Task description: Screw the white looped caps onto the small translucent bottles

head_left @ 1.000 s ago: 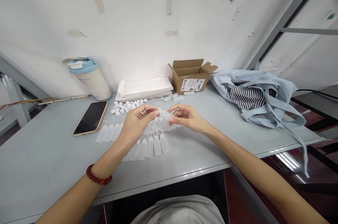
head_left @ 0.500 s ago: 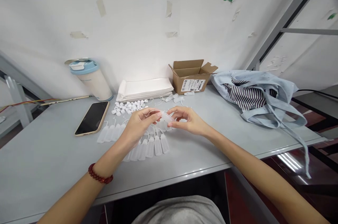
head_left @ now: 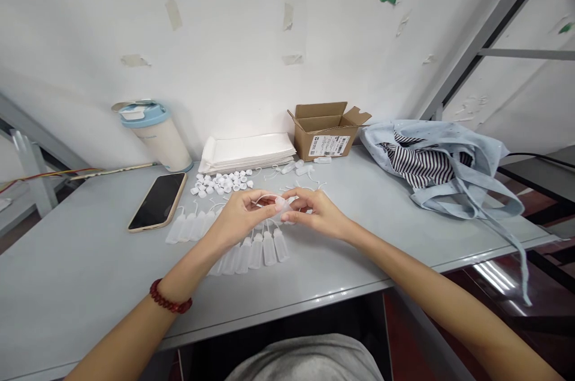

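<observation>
Over the middle of the table, my left hand (head_left: 245, 216) pinches one end of a small translucent plastic bottle (head_left: 283, 207) with a thin white strap curving from it. The fingers of my right hand (head_left: 318, 213) are curled around the other side of that bottle, partly hiding it. Beneath and in front of my hands lies a row of similar squeeze bottles (head_left: 268, 249) with thin strings or straps at their necks. More of them form a second row (head_left: 188, 226) beside my left wrist. A pile of small white caps (head_left: 224, 181) lies behind my left hand.
A phone (head_left: 157, 201) lies at the left, near a tumbler (head_left: 159, 140). White envelopes or sheets (head_left: 249, 150) are stacked against the wall beside an open cardboard box (head_left: 326, 138). A few bottles (head_left: 305, 169) lie before the box. A blue cloth bag (head_left: 480, 141) rests at the right.
The bottle has been turned between my hands and sits slightly lower. My right fingers have shifted a little left along it, while the rows of bottles stay put.
</observation>
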